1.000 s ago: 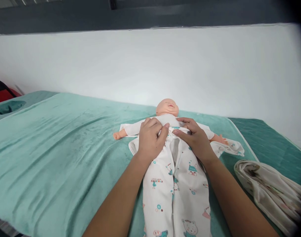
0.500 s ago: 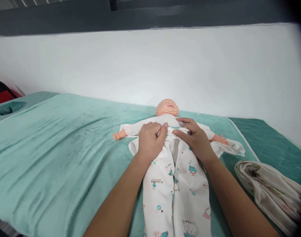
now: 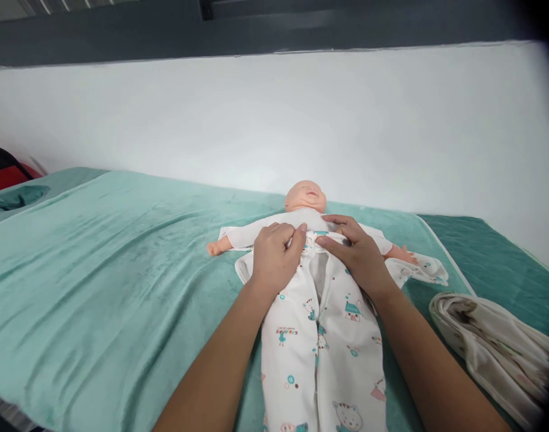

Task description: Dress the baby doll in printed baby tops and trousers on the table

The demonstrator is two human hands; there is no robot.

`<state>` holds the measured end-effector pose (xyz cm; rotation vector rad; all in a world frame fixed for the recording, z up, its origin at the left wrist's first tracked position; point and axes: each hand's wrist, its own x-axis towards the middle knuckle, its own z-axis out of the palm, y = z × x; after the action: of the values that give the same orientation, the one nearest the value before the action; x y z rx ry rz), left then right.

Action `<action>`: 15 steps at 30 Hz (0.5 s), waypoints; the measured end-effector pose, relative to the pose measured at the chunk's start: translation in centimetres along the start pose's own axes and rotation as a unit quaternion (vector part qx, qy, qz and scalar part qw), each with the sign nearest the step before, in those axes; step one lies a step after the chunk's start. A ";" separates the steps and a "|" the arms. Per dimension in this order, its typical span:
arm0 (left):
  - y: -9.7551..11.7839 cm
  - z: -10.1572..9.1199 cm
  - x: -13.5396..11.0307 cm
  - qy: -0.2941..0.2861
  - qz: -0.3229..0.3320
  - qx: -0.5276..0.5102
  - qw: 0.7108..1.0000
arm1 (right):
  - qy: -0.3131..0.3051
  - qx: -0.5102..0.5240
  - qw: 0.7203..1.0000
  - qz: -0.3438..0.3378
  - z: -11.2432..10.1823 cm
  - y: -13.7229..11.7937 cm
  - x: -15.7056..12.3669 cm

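A baby doll [image 3: 305, 197] lies on its back with its arms spread, wearing a white undershirt [image 3: 303, 217]. White printed baby pants [image 3: 346, 336] cover its lower body and reach toward me. At the waistband, my left hand [image 3: 276, 252] is closed with curled fingers gripping the fabric. On the other side of the waistband, my right hand [image 3: 355, 252] pinches the edge between thumb and fingers, its index finger lying toward the undershirt. A gap shows in the pants' front below the waist. Printed fabric [image 3: 425, 269] lies partly beneath the doll's arm on the right.
A green velvety sheet [image 3: 98, 288] covers the bed. Folded white cloth [image 3: 490, 342] rests at the right. Behind the bed stands a white wall [image 3: 256, 120] under a dark grey beam [image 3: 256, 33]. A red and black item [image 3: 6, 174] sits at the far left.
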<state>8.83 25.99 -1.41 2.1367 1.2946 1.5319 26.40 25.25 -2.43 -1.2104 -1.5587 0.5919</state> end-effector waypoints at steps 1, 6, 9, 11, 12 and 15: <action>0.0 0.0 0.0 -0.001 -0.002 0.002 1.000 | 0.001 -0.001 1.000 0.002 0.0 0.0 0.0; -0.1 0.1 0.1 -0.009 -0.006 0.013 1.000 | 0.009 -0.014 1.000 0.005 0.0 0.1 0.0; -0.4 0.1 0.1 -0.022 -0.001 0.030 0.999 | 0.024 -0.032 0.999 -0.007 0.1 -0.1 0.1; -0.6 0.2 0.1 -0.026 0.005 0.049 0.998 | 0.038 -0.046 0.998 -0.029 0.2 -0.3 -0.1; -0.8 0.2 0.1 -0.027 0.008 0.059 0.998 | 0.050 -0.055 0.996 -0.043 0.1 -0.4 -0.4; -1.1 0.3 -0.1 -0.023 0.013 0.075 0.997 | 0.108 -0.092 0.987 -0.077 0.0 -0.8 -2.2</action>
<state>8.49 26.63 -2.25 2.2726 1.4135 1.4273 26.05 22.99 -2.69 -1.2331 -1.5282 0.2128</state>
